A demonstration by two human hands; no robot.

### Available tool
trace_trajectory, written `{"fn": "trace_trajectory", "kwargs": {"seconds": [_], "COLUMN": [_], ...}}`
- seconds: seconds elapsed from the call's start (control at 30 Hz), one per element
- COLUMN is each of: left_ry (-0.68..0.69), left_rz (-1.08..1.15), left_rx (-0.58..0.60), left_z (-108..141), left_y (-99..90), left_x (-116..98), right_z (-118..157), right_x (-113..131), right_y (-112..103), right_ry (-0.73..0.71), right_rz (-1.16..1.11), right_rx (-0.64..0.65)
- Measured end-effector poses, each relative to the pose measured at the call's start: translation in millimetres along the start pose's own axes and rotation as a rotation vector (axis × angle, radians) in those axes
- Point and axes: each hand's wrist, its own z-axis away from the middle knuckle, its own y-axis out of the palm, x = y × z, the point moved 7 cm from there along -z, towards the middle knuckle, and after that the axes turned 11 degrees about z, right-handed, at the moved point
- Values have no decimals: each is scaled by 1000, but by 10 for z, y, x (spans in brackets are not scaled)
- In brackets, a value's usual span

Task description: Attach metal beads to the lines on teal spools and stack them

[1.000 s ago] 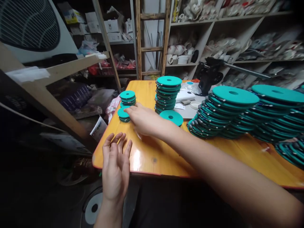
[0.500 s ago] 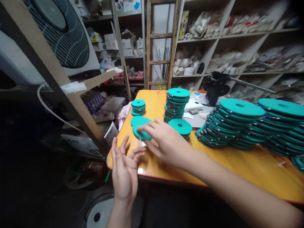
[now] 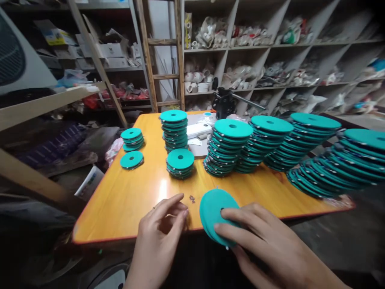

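While the left hand [image 3: 159, 239] hovers at the near edge of the orange wooden bench [image 3: 120, 208], its fingers loosely curled and holding nothing, a few small metal bits [image 3: 191, 198] lie just beyond it. The right hand [image 3: 264, 243] grips a tilted teal disc [image 3: 212, 212] past that edge, and stacks of teal discs [image 3: 231, 146] stand across the far bench.

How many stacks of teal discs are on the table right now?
8. Two small stacks at the left of the table, a tall stack and a short stack mid-table, and four long leaning stacks on the right. More may be hidden past the right edge.
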Motion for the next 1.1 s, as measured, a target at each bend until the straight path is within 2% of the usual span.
{"fn": "trace_trajectory", "kwargs": {"seconds": [0.13,0.23,0.4,0.53,0.6,0.67,0.8,0.93,1.1], "left_ry": [-81,-32,144,272,261,188,175,190,125], "left_rz": [31,33,-144,-359,-420,-444,-448,-396,-399], "left_rx": [187,215,272,336,315,264,188,192,161], "left_z": [-26,-64,-83,-31,-19,-16,37,109,58], "left_y": [370,504,517,521,509,480,473,503,363], "left_x": [35,11,31,18,13,26,-39,-84,-13], "right_z": [119,177,291,367,381,367,254,129,71], "right_x": [-74,-161,-371,-571,-637,-665,-497,-209,-182], "right_y": [-128,-197,-100,133,226,269,269,466,651], "right_ry": [-75,-85,-54,27,66,122,174,158,269], "right_rz": [103,129,110,79,33,-14,-79,-234,-406], "right_rx": [45,30,5,90,143,159,18,-17,-57]}}
